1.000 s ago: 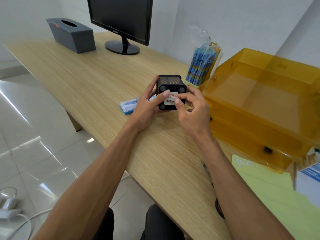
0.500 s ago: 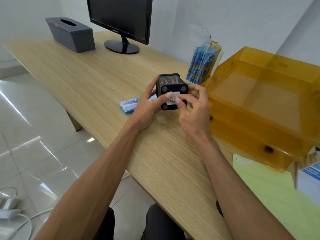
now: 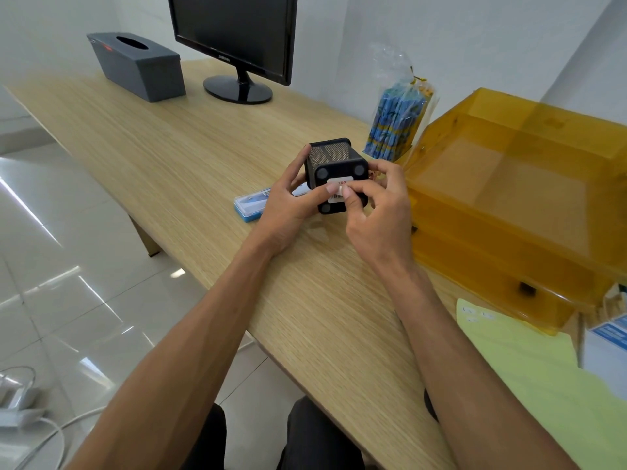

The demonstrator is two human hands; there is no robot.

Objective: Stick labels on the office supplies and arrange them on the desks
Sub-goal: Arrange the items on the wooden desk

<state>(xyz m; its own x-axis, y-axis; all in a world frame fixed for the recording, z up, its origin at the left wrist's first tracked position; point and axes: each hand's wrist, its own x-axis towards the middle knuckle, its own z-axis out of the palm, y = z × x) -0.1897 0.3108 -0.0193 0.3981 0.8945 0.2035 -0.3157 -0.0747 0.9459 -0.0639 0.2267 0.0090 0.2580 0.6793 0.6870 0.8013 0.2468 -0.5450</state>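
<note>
Over the middle of the worktop [image 3: 169, 147], between near edge and wall edge, the black mesh pen holder [image 3: 330, 156] is held tipped on its side, base turned to the camera, seemingly lifted clear. The grip of the left hand [image 3: 288, 205] is curled round the holder's left side, thumb laid on the base. The grip of the right hand [image 3: 380, 212] is curled round the right side, thumb pressed beside the other. A white barcode label [image 3: 339, 182] is seen on the base among four round feet, both thumbs on it.

Judged: label stuck and now pressed flat, so this item is nearly done. Holder yet to be stood upright and placed. Other supplies yet to be labelled and arranged, so the task is judged early to mid.

Surroundings:
- The amber file tray [image 3: 509, 198] is stacked along the wall edge at the right, just beside the right hand; tightest obstacle.
- The monitor [image 3: 234, 28] is stood by the wall edge toward the far end.
- A yellow-green sheet [image 3: 526, 385] is laid at the near right corner, small pale stickers at its far corner; possibly label stock.
- A grey tissue box [image 3: 135, 66] is set at the far left corner.
- The bag of blue pens [image 3: 397, 120] is propped just behind the holder by the tray; no label made out.
- A white-and-blue box [image 3: 607, 351] is cut off at the right.
- The blue case [image 3: 249, 206] is laid flat just beside the left hand, partly hidden; could be knocked at set-down.
</note>
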